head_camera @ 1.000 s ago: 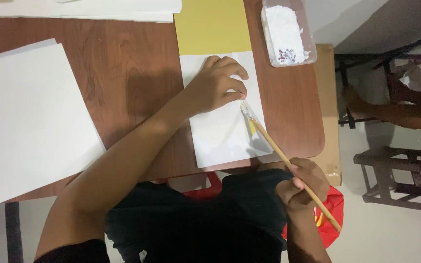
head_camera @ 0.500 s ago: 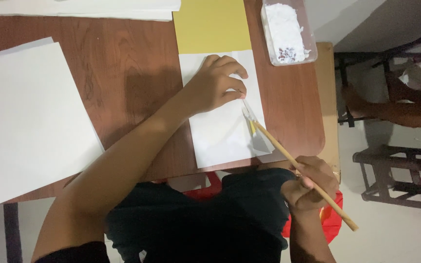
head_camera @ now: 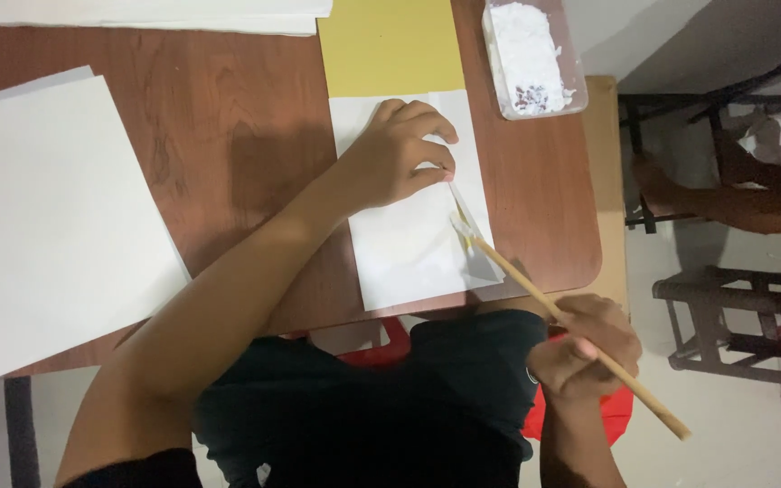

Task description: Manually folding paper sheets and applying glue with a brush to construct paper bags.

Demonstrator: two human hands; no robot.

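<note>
Paste risk: left hand (head_camera: 398,155) presses curled fingers on the white sheet (head_camera: 413,242), thumb and forefinger pinching its folded edge. Right hand (head_camera: 585,348) grips the brush (head_camera: 571,327), bristles just below those fingertips; slipping would smear the table (head_camera: 228,136).

Worktop: reddish-brown wood-grain worktop (head_camera: 228,145) with a rounded corner.
Floor: pale, smooth floor (head_camera: 752,443) to the right of it.
Furniture: dark slatted stool (head_camera: 725,316) beside the worktop; dark frame legs (head_camera: 716,90) near it.
Light: soft, even, with faint shadows.
</note>
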